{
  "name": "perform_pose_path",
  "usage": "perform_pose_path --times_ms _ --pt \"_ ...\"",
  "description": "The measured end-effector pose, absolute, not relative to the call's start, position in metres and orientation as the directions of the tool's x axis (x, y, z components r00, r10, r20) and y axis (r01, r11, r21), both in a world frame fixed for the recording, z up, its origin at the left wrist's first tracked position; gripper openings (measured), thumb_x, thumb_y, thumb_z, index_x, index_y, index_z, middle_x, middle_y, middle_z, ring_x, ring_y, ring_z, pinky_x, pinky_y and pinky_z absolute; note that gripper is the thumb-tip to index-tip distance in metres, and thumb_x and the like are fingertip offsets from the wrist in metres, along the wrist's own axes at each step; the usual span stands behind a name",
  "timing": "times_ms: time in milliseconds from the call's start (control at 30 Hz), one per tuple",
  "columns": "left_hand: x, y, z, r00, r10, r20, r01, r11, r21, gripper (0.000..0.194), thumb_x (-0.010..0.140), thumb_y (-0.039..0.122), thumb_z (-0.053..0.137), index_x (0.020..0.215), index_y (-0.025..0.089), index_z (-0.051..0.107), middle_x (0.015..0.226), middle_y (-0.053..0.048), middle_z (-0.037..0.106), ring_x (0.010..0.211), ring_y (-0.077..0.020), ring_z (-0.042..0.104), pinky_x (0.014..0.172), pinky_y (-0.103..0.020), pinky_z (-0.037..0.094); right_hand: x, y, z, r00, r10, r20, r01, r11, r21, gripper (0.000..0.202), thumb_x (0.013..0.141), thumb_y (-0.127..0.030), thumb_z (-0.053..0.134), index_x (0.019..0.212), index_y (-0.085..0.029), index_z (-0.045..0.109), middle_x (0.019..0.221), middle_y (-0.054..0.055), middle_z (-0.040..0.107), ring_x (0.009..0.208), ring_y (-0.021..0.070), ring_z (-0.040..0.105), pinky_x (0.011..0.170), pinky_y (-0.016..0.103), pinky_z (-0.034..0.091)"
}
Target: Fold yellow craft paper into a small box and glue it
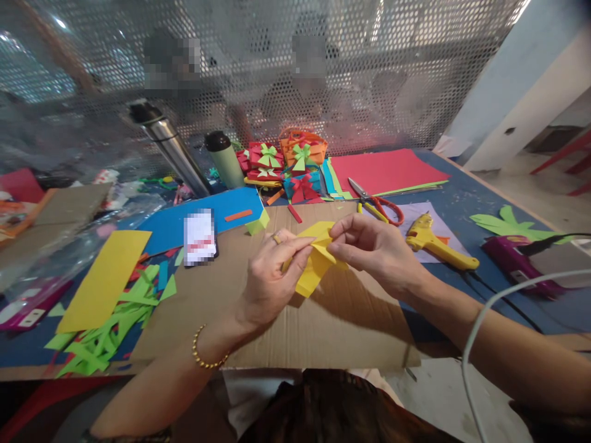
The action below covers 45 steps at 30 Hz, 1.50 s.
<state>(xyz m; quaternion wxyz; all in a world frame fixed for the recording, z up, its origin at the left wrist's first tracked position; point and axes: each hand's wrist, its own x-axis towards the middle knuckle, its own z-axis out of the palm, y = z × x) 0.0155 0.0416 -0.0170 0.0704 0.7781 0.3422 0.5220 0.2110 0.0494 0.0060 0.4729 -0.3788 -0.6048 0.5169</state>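
Observation:
Both hands hold one folded piece of yellow paper (pixel 310 280) above a cardboard sheet (pixel 286 344). With thumb and fingers, my left hand (pixel 272 271) pinches its left and top side. My right hand (pixel 376 249) grips the right edge between thumb and fingertips. Creases run across the paper, and part of it is hidden behind the fingers. Just beyond my left hand, a small light-green paper piece (pixel 258 223) sits on the cardboard. Scissors (pixel 381 204) with red handles and a yellow glue gun (pixel 436 243) lie to the right of my right hand.
At left lie a phone (pixel 199 237), a yellow sheet (pixel 108 277) and green paper strips (pixel 108 332). Small paper boxes with bows (pixel 302 184), a steel flask (pixel 173 147) and a green bottle (pixel 226 161) stand behind. Red sheets (pixel 388 172) are stacked back right. A white cable (pixel 480 320) crosses my right forearm.

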Motion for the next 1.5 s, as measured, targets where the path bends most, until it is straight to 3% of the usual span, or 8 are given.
perform_pose_path --times_ms 133,267,433,600,867,1100,1500 --pt "0.016 0.042 -0.017 0.213 0.615 0.759 0.473 -0.744 0.471 0.015 0.097 0.017 0.064 0.105 0.02 0.077 0.085 -0.003 0.072 0.081 -0.0165 0.066 0.076 -0.034 0.054 0.212 0.047 0.004 -0.183 0.906 0.382 0.103 0.404 -0.909 0.026 0.084 -0.04 0.075 0.086 -0.021 0.058 0.071 -0.003 0.061 0.057 0.0096 0.054 0.05 0.023 0.041" --pt "0.016 0.042 -0.018 0.221 0.607 0.763 0.477 -0.75 0.459 0.014 0.098 0.018 0.063 0.104 0.019 0.076 0.085 -0.004 0.072 0.079 -0.0163 0.065 0.074 -0.033 0.054 0.215 0.042 0.006 -0.234 0.761 0.605 0.371 0.645 -0.668 0.006 0.093 -0.027 0.065 0.094 -0.022 0.066 0.078 0.0 0.067 0.061 0.011 0.055 0.058 0.026 0.045" --pt "0.015 0.045 -0.019 0.235 0.556 0.797 0.504 -0.771 0.389 0.013 0.098 0.017 0.062 0.103 0.017 0.075 0.087 -0.004 0.073 0.081 -0.0166 0.067 0.074 -0.033 0.053 0.218 0.043 0.005 -0.375 0.57 0.731 0.424 0.806 -0.412 0.029 0.095 -0.027 0.066 0.124 -0.024 0.065 0.088 0.001 0.069 0.063 0.012 0.056 0.062 0.029 0.049" --pt "0.015 0.045 -0.019 0.265 0.544 0.797 0.521 -0.776 0.356 0.016 0.099 0.016 0.06 0.105 0.019 0.075 0.089 -0.005 0.075 0.083 -0.0175 0.067 0.075 -0.034 0.053 0.217 0.049 0.001 -0.431 0.492 0.757 0.465 0.84 -0.28 0.026 0.096 -0.022 0.065 0.122 -0.022 0.066 0.083 0.001 0.068 0.069 0.0146 0.061 0.067 0.032 0.047" --pt "0.014 0.042 -0.015 0.275 0.533 0.8 0.579 -0.756 0.305 0.014 0.099 0.017 0.062 0.108 0.018 0.072 0.089 -0.004 0.076 0.081 -0.0171 0.068 0.076 -0.035 0.053 0.216 0.049 -0.006 -0.393 0.554 0.734 0.531 0.788 -0.311 0.035 0.096 -0.016 0.059 0.13 -0.022 0.062 0.081 0.0 0.069 0.069 0.0151 0.063 0.069 0.033 0.046" --pt "0.014 0.043 -0.012 0.315 0.515 0.797 0.608 -0.754 0.247 0.01 0.1 0.017 0.061 0.1 0.016 0.071 0.083 -0.004 0.073 0.079 -0.0175 0.065 0.073 -0.034 0.05 0.217 0.053 -0.007 -0.454 0.467 0.759 0.54 0.822 -0.182 0.021 0.097 -0.017 0.06 0.118 -0.02 0.064 0.078 0.0 0.066 0.07 0.0159 0.062 0.067 0.033 0.041" --pt "0.013 0.044 -0.012 0.352 0.481 0.803 0.63 -0.756 0.177 0.012 0.101 0.016 0.058 0.103 0.017 0.07 0.084 -0.003 0.072 0.081 -0.0173 0.066 0.076 -0.034 0.05 0.213 0.052 -0.013 -0.482 0.436 0.76 0.574 0.812 -0.102 0.023 0.098 -0.015 0.054 0.116 -0.023 0.066 0.077 0.0 0.067 0.067 0.016 0.059 0.07 0.035 0.037"
